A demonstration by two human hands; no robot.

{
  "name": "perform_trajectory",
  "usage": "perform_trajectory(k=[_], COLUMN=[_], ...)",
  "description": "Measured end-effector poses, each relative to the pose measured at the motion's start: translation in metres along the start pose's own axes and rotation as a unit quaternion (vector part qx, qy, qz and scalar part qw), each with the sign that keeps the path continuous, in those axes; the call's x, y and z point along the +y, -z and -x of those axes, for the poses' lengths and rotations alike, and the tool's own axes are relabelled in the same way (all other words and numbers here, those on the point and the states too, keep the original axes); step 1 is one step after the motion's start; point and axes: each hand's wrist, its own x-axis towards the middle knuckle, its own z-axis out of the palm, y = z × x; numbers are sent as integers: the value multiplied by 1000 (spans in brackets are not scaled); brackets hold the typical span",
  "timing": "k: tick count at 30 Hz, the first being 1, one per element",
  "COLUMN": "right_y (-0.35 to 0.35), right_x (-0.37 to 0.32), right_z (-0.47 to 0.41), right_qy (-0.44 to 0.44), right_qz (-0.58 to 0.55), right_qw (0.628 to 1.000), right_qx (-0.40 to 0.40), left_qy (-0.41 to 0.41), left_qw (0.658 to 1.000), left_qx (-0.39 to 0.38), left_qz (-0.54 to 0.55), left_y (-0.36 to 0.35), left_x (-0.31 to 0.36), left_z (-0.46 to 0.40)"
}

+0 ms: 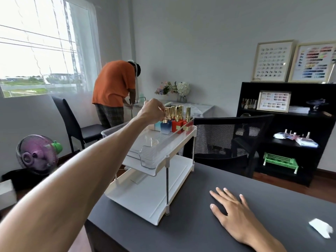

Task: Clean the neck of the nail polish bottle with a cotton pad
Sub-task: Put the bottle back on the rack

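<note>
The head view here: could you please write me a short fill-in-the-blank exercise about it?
1. The left hand reaches the bottles' ____-coloured caps.
2. The right hand lies flat on the dark ____.
3. The nail polish bottles stand on the white rack's ____ tier.

Missing words: gold; table; top

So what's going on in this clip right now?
The left hand reaches to the gold-capped nail polish bottles in the clear tray on the white two-tier rack, fingers closing around one gold cap. The right hand lies flat and empty on the dark grey table. A white cotton pad sits untouched near the table's right edge.
</note>
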Motion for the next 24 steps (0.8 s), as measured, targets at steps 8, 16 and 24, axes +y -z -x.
perform_trajectory(k=[8, 16, 24], right_y=[2, 6, 5], right_x=[-2, -6, -6], right_z=[1, 4, 3], right_qy=[-1, -3, -3], right_qz=[-5, -2, 4], right_qw=[1000, 1000, 1000], right_qx=[0, 0, -5], left_qy=[16, 10, -1], left_qw=[999, 998, 994], left_qx=[16, 15, 1], left_qz=[-35, -64, -106], left_y=[-5, -13, -16], left_x=[-2, -2, -13], left_z=[8, 15, 8])
